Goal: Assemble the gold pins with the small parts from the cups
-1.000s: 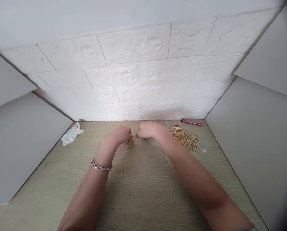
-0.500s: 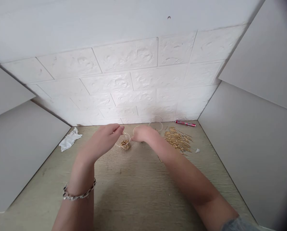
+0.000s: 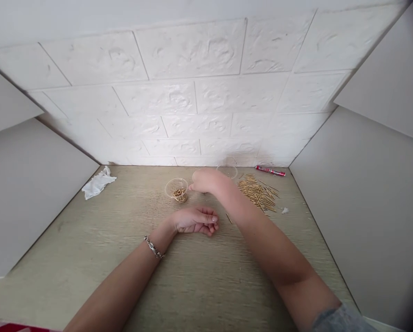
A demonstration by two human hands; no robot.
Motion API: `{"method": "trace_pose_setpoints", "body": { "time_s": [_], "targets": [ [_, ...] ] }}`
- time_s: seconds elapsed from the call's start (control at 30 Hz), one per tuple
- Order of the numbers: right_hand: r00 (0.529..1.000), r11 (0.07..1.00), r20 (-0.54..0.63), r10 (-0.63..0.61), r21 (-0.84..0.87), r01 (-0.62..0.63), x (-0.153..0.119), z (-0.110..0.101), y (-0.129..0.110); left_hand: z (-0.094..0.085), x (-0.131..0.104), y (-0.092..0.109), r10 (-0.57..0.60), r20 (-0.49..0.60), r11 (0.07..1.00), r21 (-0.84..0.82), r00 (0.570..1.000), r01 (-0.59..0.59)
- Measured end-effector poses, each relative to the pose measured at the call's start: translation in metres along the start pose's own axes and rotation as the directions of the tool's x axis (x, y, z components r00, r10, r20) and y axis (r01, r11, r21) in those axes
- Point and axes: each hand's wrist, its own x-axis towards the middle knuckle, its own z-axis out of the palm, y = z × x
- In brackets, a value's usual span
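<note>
My left hand [image 3: 195, 220] rests on the wooden table [image 3: 192, 276] with its fingers curled in, and nothing shows in it. A silver bracelet [image 3: 153, 247] is on that wrist. My right hand [image 3: 206, 180] reaches further back with its fingertips pinched together, just right of a clear cup [image 3: 176, 188] that holds small gold pieces. The hand covers most of a second clear cup [image 3: 194, 175]. Whether anything is pinched in the fingers is too small to tell. A pile of thin gold sticks [image 3: 258, 193] lies to the right of that hand.
A third clear cup [image 3: 230, 169] stands by the back wall. A red pen [image 3: 270, 171] lies at the back right, a crumpled white tissue [image 3: 97, 183] at the back left. One loose stick [image 3: 229, 218] and a white scrap [image 3: 284, 210] lie on the table. Grey panels close in both sides.
My left hand has left the cup with gold pieces and come down towards me to rest on the table. My right hand has stayed at the second cup.
</note>
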Motion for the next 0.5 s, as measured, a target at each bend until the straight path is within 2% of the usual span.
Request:
{"method": "trace_pose_setpoints", "body": {
  "time_s": [0.13,0.4,0.5],
  "targets": [
    [1.000,1.000,-0.012,0.015,0.007,-0.015,0.001,0.000,-0.001,-0.003,0.002,0.000,-0.007,0.039,1.000,-0.002,0.999,0.007],
    [0.983,0.999,-0.178,0.053,-0.001,-0.054,0.007,0.015,-0.006,-0.003,0.003,-0.002,-0.021,0.060,1.000,0.003,0.998,0.021],
    [0.976,0.997,-0.207,0.073,-0.023,-0.079,0.010,0.018,-0.007,-0.003,0.003,-0.002,-0.035,0.073,0.999,0.005,0.997,0.034]
  ]
}}
